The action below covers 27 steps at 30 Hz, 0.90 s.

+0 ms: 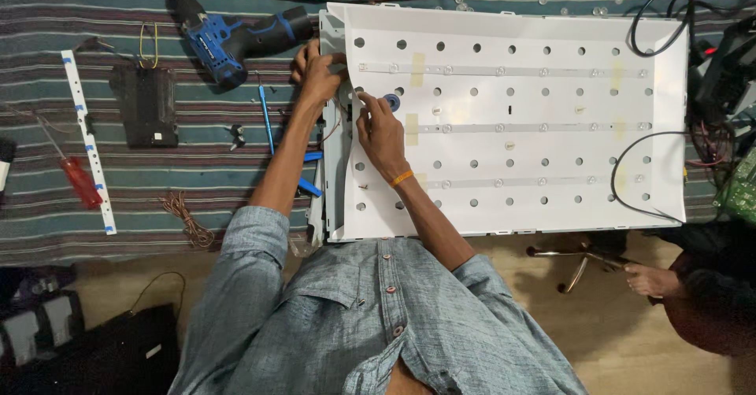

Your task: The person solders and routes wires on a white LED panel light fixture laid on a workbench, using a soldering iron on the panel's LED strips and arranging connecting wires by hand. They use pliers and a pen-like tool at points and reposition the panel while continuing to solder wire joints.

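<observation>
On the striped cloth worktop (197,166), my left hand (319,72) grips the left edge of the white perforated backlight panel (504,166); my right hand (379,123) pinches a small blue round piece (392,102) against it. Blue cordless drill (228,37) lies nearby.

On the striped cloth (197,166) we see a blue and black cordless drill (228,37) lying near the top. Left of it rests a black box (144,105) with yellow wires, then a long white strip (88,139) and a red-handled screwdriver (77,178). A coil of brown wire (187,218) lies below. At far right, black cables (669,17) and a green circuit board (740,186).
</observation>
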Motion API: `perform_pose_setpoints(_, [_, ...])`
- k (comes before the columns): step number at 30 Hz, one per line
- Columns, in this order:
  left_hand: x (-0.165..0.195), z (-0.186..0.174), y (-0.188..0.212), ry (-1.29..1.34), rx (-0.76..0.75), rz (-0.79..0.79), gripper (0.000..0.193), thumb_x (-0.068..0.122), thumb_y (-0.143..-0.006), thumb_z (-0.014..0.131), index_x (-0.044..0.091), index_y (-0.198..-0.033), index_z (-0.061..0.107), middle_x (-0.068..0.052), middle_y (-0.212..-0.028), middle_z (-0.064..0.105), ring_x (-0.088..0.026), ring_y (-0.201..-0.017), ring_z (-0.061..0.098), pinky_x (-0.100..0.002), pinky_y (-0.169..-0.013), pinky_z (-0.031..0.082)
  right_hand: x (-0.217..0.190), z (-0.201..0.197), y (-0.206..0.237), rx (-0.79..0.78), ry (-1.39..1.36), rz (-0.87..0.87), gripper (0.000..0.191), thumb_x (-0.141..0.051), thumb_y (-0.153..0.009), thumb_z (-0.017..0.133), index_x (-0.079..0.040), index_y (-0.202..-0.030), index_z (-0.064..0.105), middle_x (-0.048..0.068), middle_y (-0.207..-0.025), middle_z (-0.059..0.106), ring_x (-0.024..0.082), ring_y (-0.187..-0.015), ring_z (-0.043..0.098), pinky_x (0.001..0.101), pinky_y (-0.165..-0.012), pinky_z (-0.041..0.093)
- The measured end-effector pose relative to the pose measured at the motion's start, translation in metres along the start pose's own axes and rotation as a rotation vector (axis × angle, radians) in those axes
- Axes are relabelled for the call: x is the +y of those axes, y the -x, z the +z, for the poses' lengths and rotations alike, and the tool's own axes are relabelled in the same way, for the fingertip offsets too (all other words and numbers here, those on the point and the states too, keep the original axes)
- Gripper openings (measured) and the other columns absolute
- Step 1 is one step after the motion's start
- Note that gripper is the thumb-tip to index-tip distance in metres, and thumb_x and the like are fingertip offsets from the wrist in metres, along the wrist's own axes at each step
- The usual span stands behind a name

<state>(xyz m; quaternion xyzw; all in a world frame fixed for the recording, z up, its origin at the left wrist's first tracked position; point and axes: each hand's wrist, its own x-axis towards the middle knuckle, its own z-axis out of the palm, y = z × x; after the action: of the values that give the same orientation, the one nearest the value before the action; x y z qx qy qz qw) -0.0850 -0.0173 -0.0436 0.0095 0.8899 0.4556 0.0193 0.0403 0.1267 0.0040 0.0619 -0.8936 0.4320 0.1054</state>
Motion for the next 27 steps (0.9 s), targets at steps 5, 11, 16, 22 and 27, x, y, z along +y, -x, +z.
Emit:
perform_pose_setpoints(5, [0.003, 0.005, -0.001, -0.018, 0.123, -0.024, 0.015, 0.029, -0.081, 0.081, 0.021, -0.094, 0.079, -0.004, -0.138, 0.050, -0.032, -0.138, 0.028, -0.059, -0.110, 0.013, -0.001, 0.000, -0.003, -0.006, 0.004, 0.000, 0.041, 0.000, -0.095, 0.062, -0.009, -0.135, 0.058, 0.013, -0.100, 0.064, 0.024, -0.067, 0.066, 0.0389, -0.064, 0.054])
perform_pose_setpoints(11, [0.013, 0.012, 0.017, 0.075, 0.519, 0.209, 0.012, 0.022, -0.106, 0.059, 0.012, -0.111, 0.064, -0.007, -0.122, 0.057, -0.027, -0.118, 0.054, -0.046, -0.100, 0.038, -0.002, 0.001, -0.002, -0.007, -0.035, -0.008, 0.043, 0.000, -0.095, 0.062, -0.005, -0.137, 0.057, 0.012, -0.102, 0.065, 0.022, -0.068, 0.068, 0.0362, -0.065, 0.056])
perform_pose_setpoints(16, [0.012, 0.011, 0.010, 0.518, 0.183, -0.021, 0.013, 0.020, -0.108, 0.052, 0.008, -0.109, 0.056, -0.005, -0.097, 0.062, -0.017, -0.089, 0.059, -0.030, -0.080, 0.048, 0.002, 0.005, 0.000, -0.002, -0.074, -0.006, 0.041, 0.001, -0.097, 0.061, -0.004, -0.137, 0.057, 0.014, -0.104, 0.065, 0.021, -0.069, 0.069, 0.0355, -0.065, 0.057])
perform_pose_setpoints(22, [0.016, 0.008, -0.019, 0.704, -0.120, -0.031, 0.009, 0.019, -0.108, 0.051, 0.011, -0.107, 0.055, 0.002, -0.094, 0.055, -0.008, -0.085, 0.053, -0.026, -0.075, 0.046, 0.002, 0.003, 0.001, 0.028, -0.061, -0.019, 0.040, 0.002, -0.096, 0.062, -0.003, -0.136, 0.058, 0.014, -0.099, 0.063, 0.024, -0.067, 0.066, 0.0375, -0.063, 0.055])
perform_pose_setpoints(27, [0.021, 0.007, -0.027, 0.690, -0.140, -0.088, 0.010, 0.020, -0.108, 0.052, 0.011, -0.106, 0.055, 0.003, -0.094, 0.053, -0.008, -0.084, 0.047, -0.027, -0.068, 0.041, -0.001, 0.000, -0.004, 0.019, -0.075, -0.003, 0.040, 0.001, -0.097, 0.061, -0.005, -0.137, 0.058, 0.013, -0.097, 0.063, 0.023, -0.068, 0.067, 0.0369, -0.063, 0.055])
